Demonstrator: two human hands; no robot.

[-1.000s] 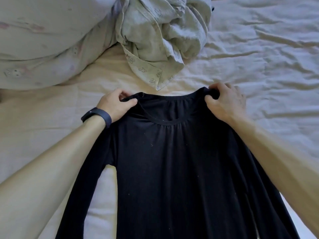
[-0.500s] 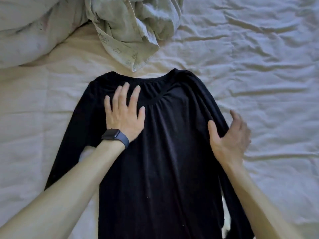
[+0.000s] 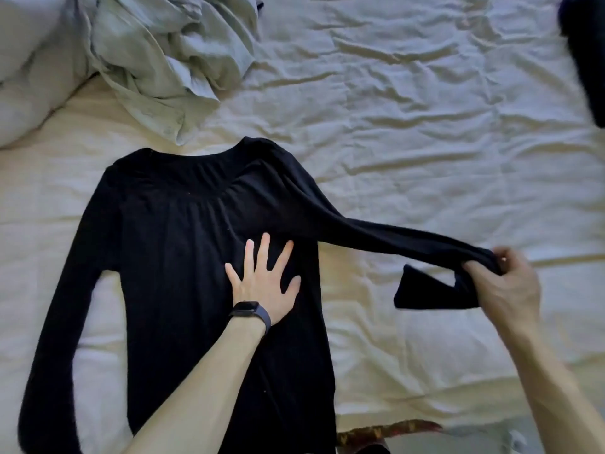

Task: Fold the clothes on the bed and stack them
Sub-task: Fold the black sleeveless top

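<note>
The left hand [image 3: 263,290], fingers straight and spread, presses flat on the chest of the black top [image 3: 183,257]; a dark band [image 3: 252,311] circles its wrist. The right hand [image 3: 505,290] grips the top's right sleeve [image 3: 376,235] near the cuff, holding it stretched out sideways above the bed [image 3: 425,126]. The top lies spread on the bed, neckline away from the person. A crumpled pale shirt [image 3: 170,60] sits just beyond the collar. A dark cloth [image 3: 586,54] shows at the far right edge.
</note>
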